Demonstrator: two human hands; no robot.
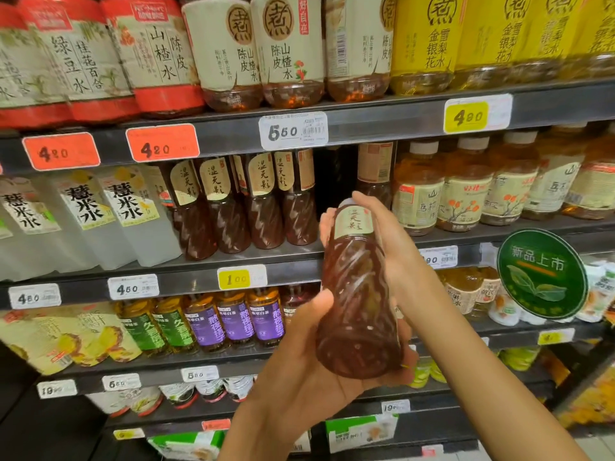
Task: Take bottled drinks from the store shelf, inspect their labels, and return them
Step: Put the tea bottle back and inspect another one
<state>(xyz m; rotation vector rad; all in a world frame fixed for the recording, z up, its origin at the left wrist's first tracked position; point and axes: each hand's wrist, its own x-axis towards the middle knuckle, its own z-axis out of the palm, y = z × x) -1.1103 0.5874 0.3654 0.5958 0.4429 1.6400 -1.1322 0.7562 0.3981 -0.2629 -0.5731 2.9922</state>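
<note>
A brown twisted-rib bottle (357, 294) with a beige label is held in front of the shelves, tilted slightly with its cap toward the second shelf. My left hand (299, 364) cups its base, thumb up along the left side. My right hand (396, 261) wraps its upper part from the right, with fingertips showing left of the label. Matching brown bottles (266, 207) stand in a row on the second shelf, with a dark gap (332, 181) right of them.
Shelf rails (233, 134) carry price tags. Cream-labelled and yellow bottles fill the top shelf. White bottles (109, 214) stand at left, amber tea bottles (462, 194) at right. A round green sign (540, 272) juts out from the third shelf at right.
</note>
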